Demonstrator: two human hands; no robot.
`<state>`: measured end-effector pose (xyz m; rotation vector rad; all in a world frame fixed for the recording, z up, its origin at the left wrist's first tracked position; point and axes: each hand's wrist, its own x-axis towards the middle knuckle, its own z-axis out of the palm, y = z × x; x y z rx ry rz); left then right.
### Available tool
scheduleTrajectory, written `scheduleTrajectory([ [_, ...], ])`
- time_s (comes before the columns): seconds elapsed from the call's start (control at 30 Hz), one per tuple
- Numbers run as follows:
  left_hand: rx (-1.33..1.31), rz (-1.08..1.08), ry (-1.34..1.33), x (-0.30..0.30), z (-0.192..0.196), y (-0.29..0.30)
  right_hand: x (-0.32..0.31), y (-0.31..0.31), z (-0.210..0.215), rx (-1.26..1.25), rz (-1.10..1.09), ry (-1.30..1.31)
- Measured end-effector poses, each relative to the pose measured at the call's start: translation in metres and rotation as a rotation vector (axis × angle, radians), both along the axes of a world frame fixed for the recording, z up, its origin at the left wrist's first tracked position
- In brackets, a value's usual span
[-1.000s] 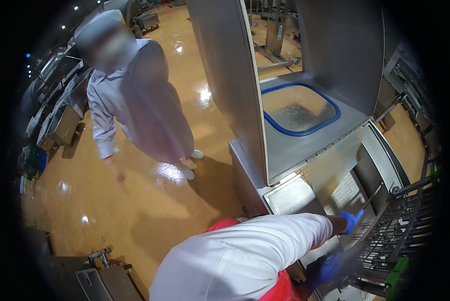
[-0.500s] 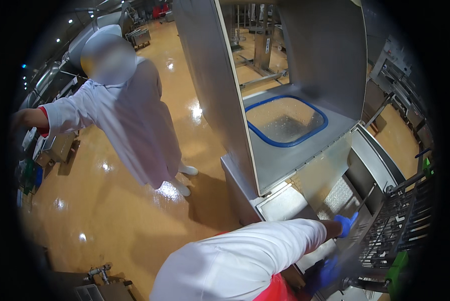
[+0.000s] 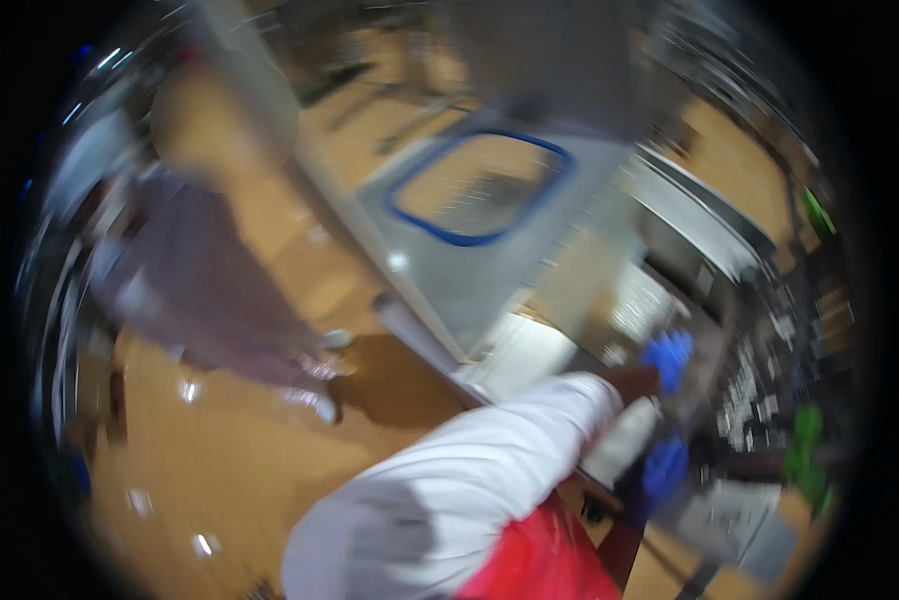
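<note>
The whole picture is smeared by motion. My left hand [image 3: 669,360], in a blue glove, reaches over the open metal machine bed [image 3: 704,335] at the right; its fingers look stretched apart and nothing shows in them. Lower down, my right hand [image 3: 664,468], also blue-gloved, is beside the machine near a pale plate [image 3: 624,440]; its fingers are too blurred to read. A rack of dark metal parts [image 3: 754,390] stands right of both hands. Between my left hand and the machine's hood lies a textured light panel [image 3: 639,300].
A tall metal hood [image 3: 539,60] rises ahead, with a blue-rimmed clear window [image 3: 479,240] on its sloping panel. A co-worker in a white coat [image 3: 189,270] stands at the left on the orange floor [image 3: 229,450]. Green parts [image 3: 807,450] sit at the far right.
My view has swung, so the hood and co-worker sit further left. My left hand has drawn away from the thin rod beside it, and its fingers now look more spread.
</note>
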<state>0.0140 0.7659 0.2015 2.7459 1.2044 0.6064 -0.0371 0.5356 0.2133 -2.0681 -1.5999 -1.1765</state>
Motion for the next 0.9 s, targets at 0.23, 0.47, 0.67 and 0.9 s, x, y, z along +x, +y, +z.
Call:
scheduleTrajectory([
  [0.23, 0.176, -0.801, 0.592, 0.009, 0.041, 0.046, -0.016, 0.039, 0.071, 0.540, 0.099, 1.826],
  [0.47, 0.122, -1.032, 0.655, 0.047, 0.041, 0.066, -0.019, 0.075, 0.120, 0.539, -0.131, 1.357],
  [0.67, 0.084, -1.046, 0.635, 0.048, 0.039, 0.065, 0.028, 0.090, 0.167, 0.232, -0.554, 0.776],
  [0.9, 0.030, -1.034, 0.612, 0.038, 0.046, 0.077, 0.036, 0.123, 0.179, 0.158, -0.782, 0.577],
])
